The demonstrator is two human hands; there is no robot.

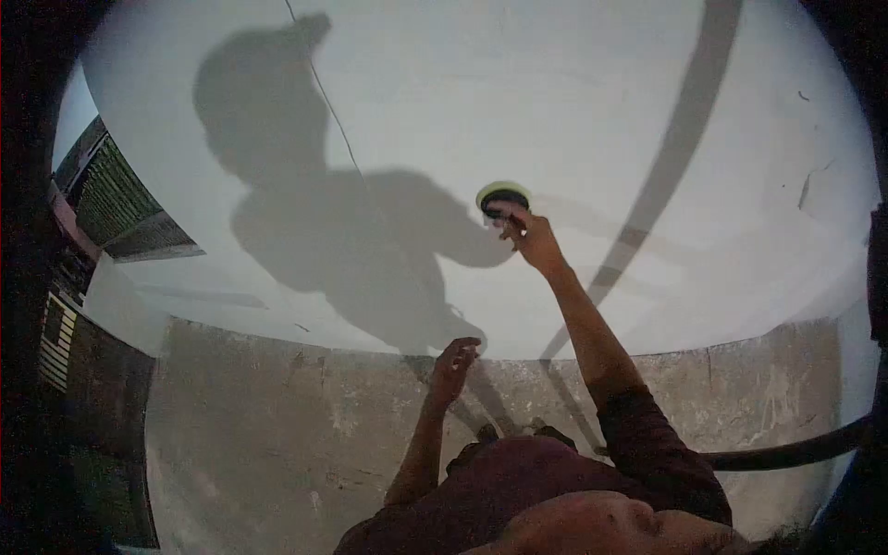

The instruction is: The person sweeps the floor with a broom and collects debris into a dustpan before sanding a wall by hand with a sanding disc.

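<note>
My right hand (527, 236) is raised to the white wall (573, 120), its fingers bent around the back of a round sanding pad (504, 198). The pad has a yellow-green rim and a dark middle, and appears to lie against the wall; part of it is hidden by my fingers. Lower down and to the left, my left hand (451, 370) hangs in front of my body with loosely bent fingers and thumb apart. I see nothing in it. It is nearest to the line where the white wall meets the floor.
A thin dark line (331, 106) runs down the wall. My shadow and a long bar-shaped shadow fall across it. A dark curved bar or hose (786, 455) passes at my right side. A grey, stained floor (277, 416) lies below. Dark panels (102, 398) stand at the left.
</note>
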